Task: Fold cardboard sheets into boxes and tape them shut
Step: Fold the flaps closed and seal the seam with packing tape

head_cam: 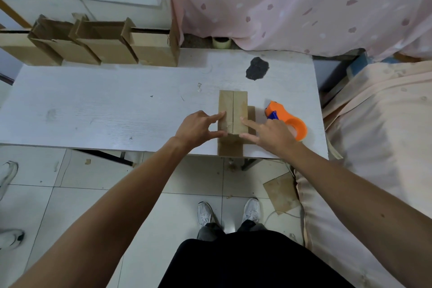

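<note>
A small brown cardboard box (233,105) stands on the white table (105,110) near its front edge, its two top flaps folded down and meeting in a centre seam. My left hand (198,128) touches the box's left side with straight forefinger and thumb. My right hand (268,133) does the same on the right side, its forefinger lying on the top flap. A loose flap sticks out at the front bottom of the box. An orange tape dispenser (287,119) with a blue part lies just right of my right hand.
Several folded open cardboard boxes (93,47) line the table's back left. A dark patch (256,68) marks the tabletop. A tape roll (221,42) sits behind the table. A bed with peach bedding (378,147) borders the right side. A cardboard scrap (280,192) lies on the tiled floor.
</note>
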